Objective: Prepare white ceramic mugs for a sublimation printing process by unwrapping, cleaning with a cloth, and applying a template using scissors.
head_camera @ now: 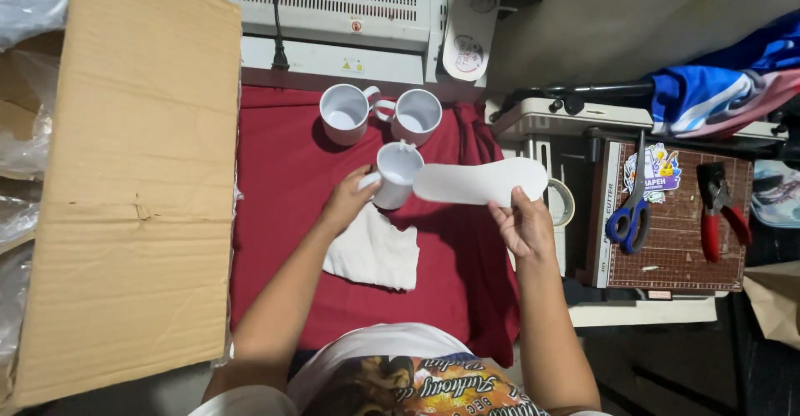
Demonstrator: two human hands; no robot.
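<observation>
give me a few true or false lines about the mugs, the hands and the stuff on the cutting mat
1. The left hand holds a white mug. True.
2. The right hand holds scissors. False: it holds a white sheet; the scissors lie on the cutting mat.
3. Two more mugs stand on the red cloth. True.
4. The pliers have blue handles. False: their handles are red.
5. A white cloth lies on the red cloth below the held mug. True.
</observation>
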